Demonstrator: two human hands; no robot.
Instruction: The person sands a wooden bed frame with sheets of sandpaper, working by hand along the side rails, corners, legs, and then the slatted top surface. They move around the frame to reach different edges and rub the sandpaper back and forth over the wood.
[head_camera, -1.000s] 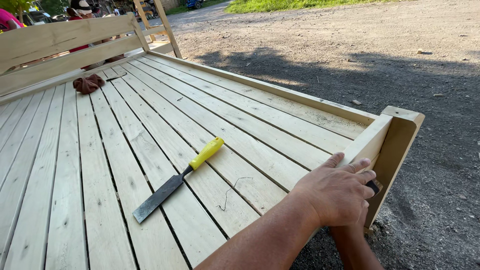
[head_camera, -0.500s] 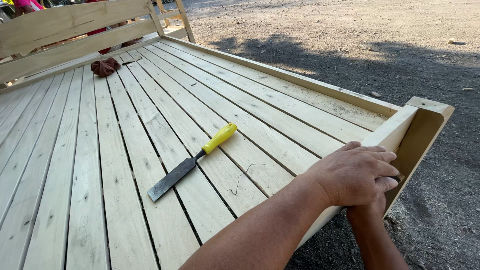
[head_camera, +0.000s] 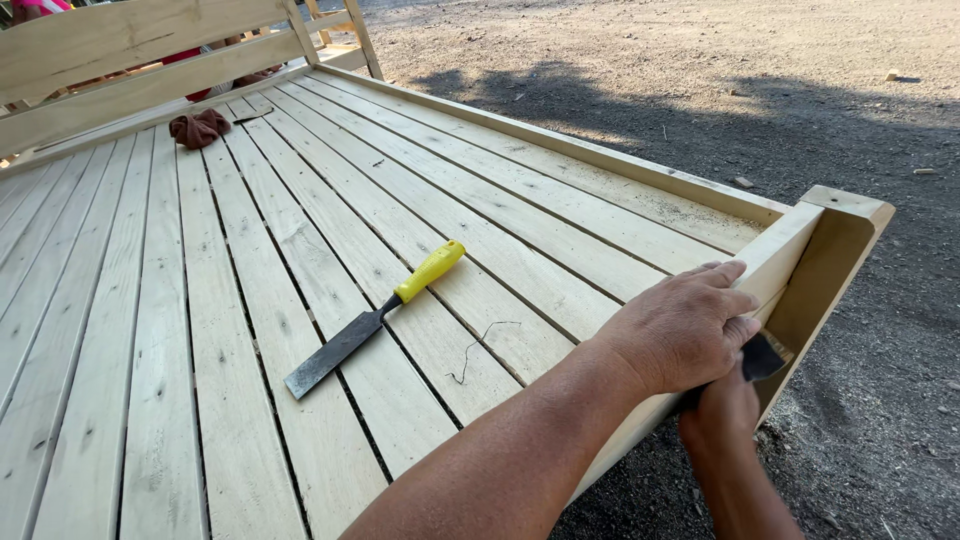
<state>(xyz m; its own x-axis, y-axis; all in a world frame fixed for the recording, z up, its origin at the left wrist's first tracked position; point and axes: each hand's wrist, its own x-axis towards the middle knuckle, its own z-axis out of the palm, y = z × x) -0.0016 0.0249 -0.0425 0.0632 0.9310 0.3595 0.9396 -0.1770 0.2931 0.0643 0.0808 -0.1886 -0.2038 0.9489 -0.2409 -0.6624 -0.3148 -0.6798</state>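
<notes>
Left hand lies flat, fingers spread loose, on the wooden side rail near the corner. Right hand, grip closed around a dark sanding block, presses it against the rail's outer face. Yellow-handled chisel rests on the slats.

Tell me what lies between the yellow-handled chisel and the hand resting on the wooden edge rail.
In the head view, only a thin dark curled wire lies on the pale wooden slats between the yellow-handled chisel and the left hand; otherwise bare boards.
</notes>
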